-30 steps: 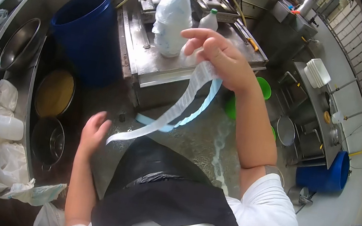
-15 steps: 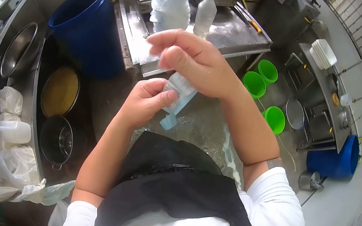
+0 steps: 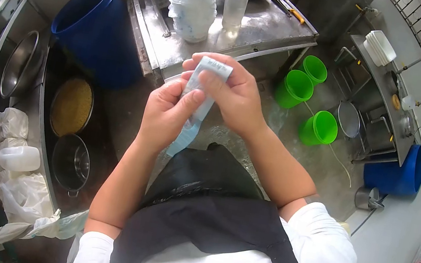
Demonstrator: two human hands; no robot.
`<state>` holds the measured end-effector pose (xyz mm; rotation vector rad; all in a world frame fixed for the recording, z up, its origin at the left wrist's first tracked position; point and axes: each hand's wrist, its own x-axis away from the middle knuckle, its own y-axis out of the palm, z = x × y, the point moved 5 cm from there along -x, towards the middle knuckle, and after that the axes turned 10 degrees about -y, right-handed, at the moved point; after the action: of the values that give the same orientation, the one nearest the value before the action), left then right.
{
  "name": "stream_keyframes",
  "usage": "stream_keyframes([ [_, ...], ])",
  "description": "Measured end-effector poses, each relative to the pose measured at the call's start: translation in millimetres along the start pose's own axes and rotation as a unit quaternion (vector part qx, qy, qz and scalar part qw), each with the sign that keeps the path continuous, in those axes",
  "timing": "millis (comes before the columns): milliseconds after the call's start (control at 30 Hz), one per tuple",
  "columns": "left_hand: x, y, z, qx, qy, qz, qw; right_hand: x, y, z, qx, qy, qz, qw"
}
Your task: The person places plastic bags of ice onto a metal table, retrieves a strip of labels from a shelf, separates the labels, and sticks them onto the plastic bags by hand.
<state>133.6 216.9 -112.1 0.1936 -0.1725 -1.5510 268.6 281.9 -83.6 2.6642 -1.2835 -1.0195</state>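
Both hands meet in front of the black apron, just short of the metal table. My right hand (image 3: 231,93) pinches a folded strip (image 3: 206,97), white with small print at its top and pale blue lower down. Against its left side, my left hand (image 3: 168,110) closes on the same strip, thumb over it. The strip's blue end hangs below the hands toward the apron (image 3: 202,178). Beyond them on the table stand a full clear plastic bag (image 3: 192,4) and a clear bottle with a green cap (image 3: 235,9).
The metal table (image 3: 264,34) is ahead. A tall blue barrel (image 3: 100,39) stands left, near a pan of yellow grain-like material (image 3: 72,107) and a dark pot (image 3: 71,163). Green buckets (image 3: 319,129) are on the floor at right, with a blue container (image 3: 395,170) farther right.
My left hand has come up from the left to the strip and closed on it. The long dangling strip is now gathered and folded between both hands, and my right hand has come lower.
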Motion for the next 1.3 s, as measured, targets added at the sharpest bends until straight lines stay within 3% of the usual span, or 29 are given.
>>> stream_keyframes([
  [133, 6, 7, -5, -0.026, -0.042, -0.048, 0.998, -8, -10, -2, -0.051, 0.069, 0.068, 0.994],
  [267, 6, 3, -21, -0.069, -0.063, -0.061, 0.994, -19, -14, -7, -0.115, 0.054, 0.09, 0.988],
  [333, 6, -3, -34, -0.117, -0.12, -0.111, 0.98, -28, -15, -11, -0.164, 0.047, 0.097, 0.981],
  [433, 3, -16, -55, -0.08, -0.159, -0.12, 0.977, -60, -30, -24, -0.291, 0.021, 0.104, 0.951],
  [567, 5, -34, -70, -0.1, -0.194, -0.135, 0.967, -99, -69, -62, -0.244, -0.05, 0.115, 0.962],
  [600, 4, -41, -74, -0.094, -0.191, -0.123, 0.969, -110, -73, -74, -0.289, -0.046, 0.09, 0.952],
  [700, 7, -58, -85, -0.147, -0.22, -0.199, 0.944, -133, -104, -108, -0.207, -0.125, 0.027, 0.97],
  [767, 11, -68, -96, -0.131, -0.236, -0.2, 0.942, -154, -129, -125, -0.352, -0.058, -0.083, 0.93],
  [800, 13, -72, -105, -0.12, -0.249, -0.222, 0.935, -159, -136, -130, -0.36, -0.048, -0.088, 0.927],
  [933, 19, -87, -133, -0.106, -0.285, -0.23, 0.924, -165, -162, -150, -0.312, -0.094, -0.012, 0.945],
  [1067, 24, -117, -181, -0.121, -0.325, -0.162, 0.924, -175, -198, -164, -0.293, -0.108, 0.028, 0.949],
  [1300, 42, -137, -173, -0.188, -0.375, -0.12, 0.9, -179, -252, -195, -0.204, -0.168, 0.063, 0.962],
])
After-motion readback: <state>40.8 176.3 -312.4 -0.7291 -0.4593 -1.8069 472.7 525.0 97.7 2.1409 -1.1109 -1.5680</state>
